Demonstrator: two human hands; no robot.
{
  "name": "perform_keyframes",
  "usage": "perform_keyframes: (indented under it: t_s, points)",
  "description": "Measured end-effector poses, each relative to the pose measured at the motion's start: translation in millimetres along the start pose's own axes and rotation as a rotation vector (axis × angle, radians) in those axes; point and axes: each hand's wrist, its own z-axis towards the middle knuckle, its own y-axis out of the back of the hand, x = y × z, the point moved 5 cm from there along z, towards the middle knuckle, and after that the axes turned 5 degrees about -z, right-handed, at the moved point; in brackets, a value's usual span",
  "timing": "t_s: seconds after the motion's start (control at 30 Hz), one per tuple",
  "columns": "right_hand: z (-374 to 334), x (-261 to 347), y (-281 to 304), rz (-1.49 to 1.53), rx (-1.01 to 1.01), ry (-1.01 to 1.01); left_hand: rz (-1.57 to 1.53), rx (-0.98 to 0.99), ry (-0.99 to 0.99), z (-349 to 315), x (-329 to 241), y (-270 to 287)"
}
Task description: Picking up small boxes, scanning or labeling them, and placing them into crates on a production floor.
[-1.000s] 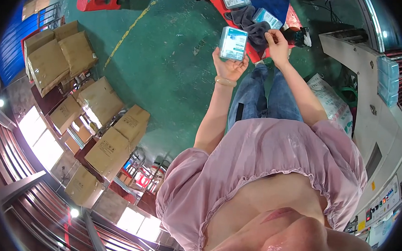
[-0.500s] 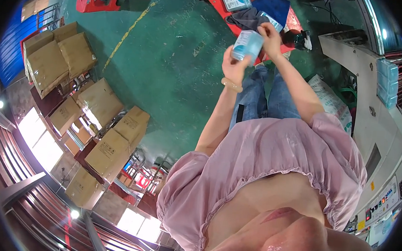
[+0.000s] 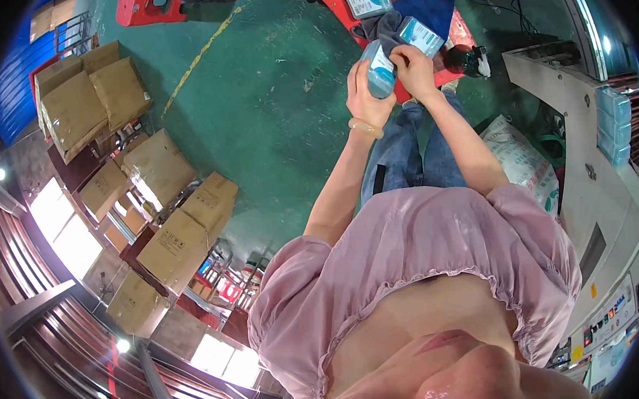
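Note:
My left hand [image 3: 368, 98] is wrapped round a clear blue plastic box [image 3: 378, 70] with a printed label, held tilted above my knees. At the box's right edge, my right hand [image 3: 416, 72] has its fingers pinched together; whether they grip the box or something small cannot be made out. Just beyond my right hand, another blue box [image 3: 422, 36] lies on the red surface, and a third blue box [image 3: 369, 2] sits farther back. Between them is a bunched dark grey cloth [image 3: 385, 29]. A dark blue cloth [image 3: 430, 10] lies behind.
A dark bottle [image 3: 465, 60] with a white nozzle stands right of the boxes. On the right is a pale machine [image 3: 553, 86] with stacked blue boxes [image 3: 613, 128] on it. A white sack [image 3: 519, 157] lies by my legs. Left are a red stool [image 3: 148, 6] and cardboard boxes [image 3: 174, 238].
The held box has shifted left and turned, its label now facing away to the right. My right hand has come down and left, against the box's side.

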Motion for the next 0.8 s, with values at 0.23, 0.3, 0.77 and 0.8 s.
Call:
perform_keyframes:
  t_s: [0.23,0.3,0.77,0.8]
  points:
    - [-2.4,-9.9,-10.5,0.009,0.058,0.004,-0.008,0.057,0.059,-1.3,5.7,-3.9]
    - [-0.7,-21.1,-12.4,-0.011,0.050,-0.076,0.002,0.084,0.056,-5.7,2.1,-6.1]
    - [-28.1,-70.3,14.0,-0.090,0.018,-0.209,-0.396,-0.027,0.303,-15.8,29.0,1.1]
    - [-32.5,-63.6,19.1,-0.089,0.014,-0.206,-0.682,-0.106,0.493,-21.8,37.6,-2.1]
